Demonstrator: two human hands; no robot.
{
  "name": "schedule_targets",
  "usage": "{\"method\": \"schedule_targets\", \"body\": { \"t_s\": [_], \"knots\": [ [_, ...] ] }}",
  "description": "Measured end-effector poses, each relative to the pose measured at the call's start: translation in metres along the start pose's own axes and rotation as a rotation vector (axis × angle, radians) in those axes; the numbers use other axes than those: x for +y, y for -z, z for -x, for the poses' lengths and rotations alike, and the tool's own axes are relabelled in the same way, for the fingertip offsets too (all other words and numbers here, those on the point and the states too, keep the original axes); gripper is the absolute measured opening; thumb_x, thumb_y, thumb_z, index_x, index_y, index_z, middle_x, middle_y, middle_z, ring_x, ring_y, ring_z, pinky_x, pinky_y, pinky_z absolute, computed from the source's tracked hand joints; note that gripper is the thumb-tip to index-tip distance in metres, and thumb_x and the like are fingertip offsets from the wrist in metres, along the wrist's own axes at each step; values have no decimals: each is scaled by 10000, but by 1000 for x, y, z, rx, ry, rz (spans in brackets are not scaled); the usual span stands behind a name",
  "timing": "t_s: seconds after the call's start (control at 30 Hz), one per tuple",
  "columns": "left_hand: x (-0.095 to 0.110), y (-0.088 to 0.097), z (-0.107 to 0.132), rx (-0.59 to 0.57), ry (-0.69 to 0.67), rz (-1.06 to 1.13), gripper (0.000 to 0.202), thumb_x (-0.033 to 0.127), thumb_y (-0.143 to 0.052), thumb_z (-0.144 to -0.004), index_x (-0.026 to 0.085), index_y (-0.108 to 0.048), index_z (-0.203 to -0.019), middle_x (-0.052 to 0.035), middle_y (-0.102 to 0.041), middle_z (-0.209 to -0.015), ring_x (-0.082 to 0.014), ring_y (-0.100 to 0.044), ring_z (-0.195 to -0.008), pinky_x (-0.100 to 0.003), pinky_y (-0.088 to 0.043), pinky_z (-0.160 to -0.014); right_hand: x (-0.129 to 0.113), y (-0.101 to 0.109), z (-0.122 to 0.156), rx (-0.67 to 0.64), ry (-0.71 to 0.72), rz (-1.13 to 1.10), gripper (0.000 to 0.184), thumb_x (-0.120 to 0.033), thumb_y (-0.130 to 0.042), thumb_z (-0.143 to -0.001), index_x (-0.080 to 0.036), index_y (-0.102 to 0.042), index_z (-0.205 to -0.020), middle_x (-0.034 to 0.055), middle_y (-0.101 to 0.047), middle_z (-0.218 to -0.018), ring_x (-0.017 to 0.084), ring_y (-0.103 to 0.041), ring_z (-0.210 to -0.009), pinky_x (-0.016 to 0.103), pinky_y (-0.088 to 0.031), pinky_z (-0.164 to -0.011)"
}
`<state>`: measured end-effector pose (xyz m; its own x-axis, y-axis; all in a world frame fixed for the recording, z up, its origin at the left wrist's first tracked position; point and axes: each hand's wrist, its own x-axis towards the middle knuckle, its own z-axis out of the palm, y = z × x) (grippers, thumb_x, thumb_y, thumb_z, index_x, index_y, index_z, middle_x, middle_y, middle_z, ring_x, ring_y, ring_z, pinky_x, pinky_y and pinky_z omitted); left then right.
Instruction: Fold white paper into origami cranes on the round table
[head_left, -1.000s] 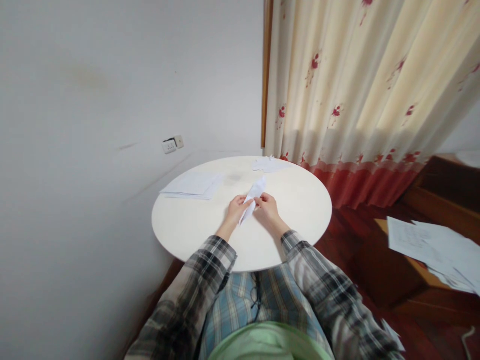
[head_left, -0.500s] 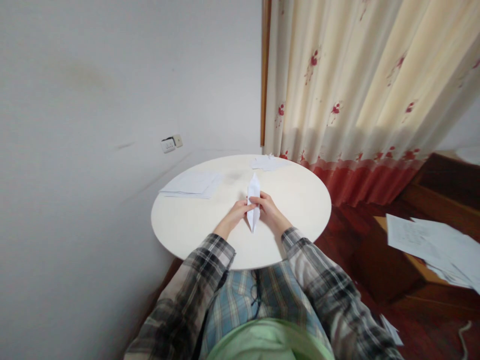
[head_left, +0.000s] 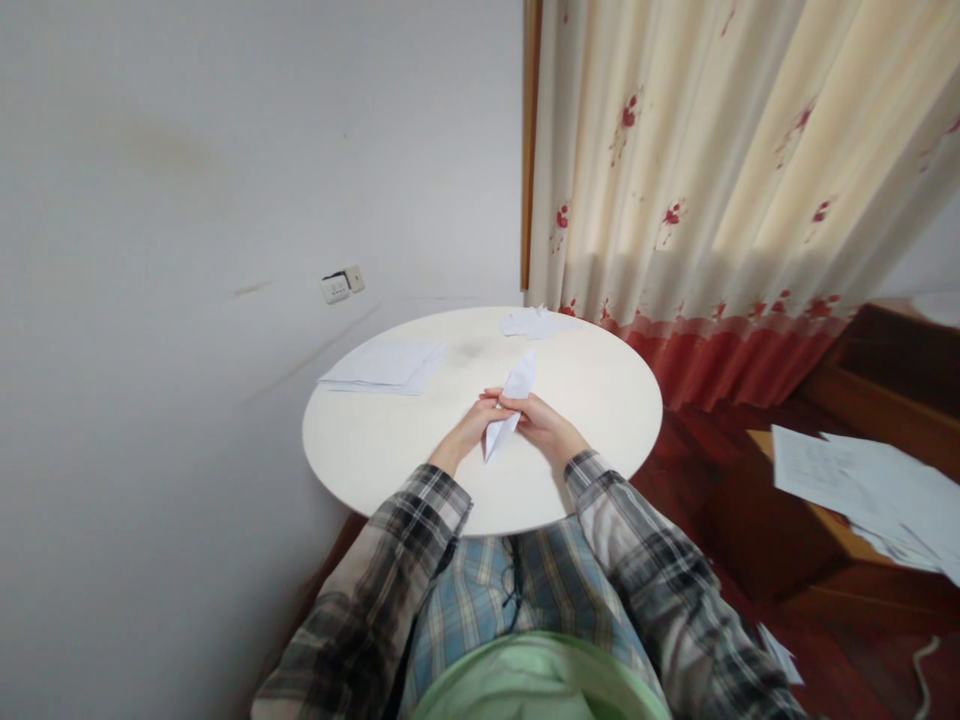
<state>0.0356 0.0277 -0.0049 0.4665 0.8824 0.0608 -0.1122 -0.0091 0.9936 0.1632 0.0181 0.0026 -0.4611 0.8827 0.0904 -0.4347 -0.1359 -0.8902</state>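
A narrow folded piece of white paper (head_left: 516, 387), pointed at both ends, lies tilted over the middle of the round white table (head_left: 600, 400). My left hand (head_left: 469, 430) pinches its left side and my right hand (head_left: 541, 424) pinches its right side, fingers closed on the paper. Both hands rest low over the tabletop, close to the near edge.
A stack of white sheets (head_left: 386, 365) lies at the table's back left and crumpled white paper (head_left: 534, 322) at its far edge. A flowered curtain (head_left: 712, 190) hangs behind. More loose sheets (head_left: 862, 480) lie on a wooden surface at the right.
The folded paper went from tilted to upright half a second ago and is tilted to the right again now. Both hands have kept hold of it in about the same spot.
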Motion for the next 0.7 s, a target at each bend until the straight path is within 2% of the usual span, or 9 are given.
{"method": "schedule_targets", "body": {
  "t_s": [0.17, 0.3, 0.47, 0.57, 0.7],
  "knots": [
    [5, -3, 3, -5, 34, 33, 270, 236, -683, -557, 82, -664, -778, -56, -659, -658, -133, -564, -566, -250, -412, -599, -2, -3, 2, 2, -1, -54, 234, -238, -557, -746, -150, -631, -949, 51, -665, -922, 116, -581, -665, 211, -454, -557],
    [7, -4, 6, -5, 88, 74, 308, 243, -699, -552, 81, -663, -811, -68, -668, -662, -138, -577, -555, -259, -428, -601, -4, -3, 2, 19, 3, -103, 221, -238, -527, -775, -147, -620, -953, 61, -660, -956, 127, -592, -711, 238, -483, -621],
    [8, -4, 7, -7, 99, 44, 246, 237, -700, -548, 74, -669, -730, -52, -649, -608, -127, -565, -522, -241, -405, -557, -2, 3, 0, 48, 13, -155, 248, -251, -512, -788, -172, -597, -1008, 54, -647, -1015, 148, -608, -827, 271, -498, -705],
    [11, -6, 8, 8, 81, 28, 230, 231, -701, -530, 83, -659, -701, -32, -633, -574, -123, -554, -503, -235, -382, -532, 0, 7, -3, 67, 26, -180, 249, -250, -505, -794, -163, -592, -1010, 66, -645, -1019, 160, -596, -914, 298, -482, -797],
    [14, -8, 11, -23, 98, 7, 269, 255, -696, -536, 73, -664, -731, -47, -643, -596, -130, -553, -509, -240, -373, -532, 0, 10, -5, 105, 49, -211, 243, -266, -488, -809, -157, -588, -1002, 73, -643, -1021, 163, -578, -973, 325, -451, -875]
  ]
}}
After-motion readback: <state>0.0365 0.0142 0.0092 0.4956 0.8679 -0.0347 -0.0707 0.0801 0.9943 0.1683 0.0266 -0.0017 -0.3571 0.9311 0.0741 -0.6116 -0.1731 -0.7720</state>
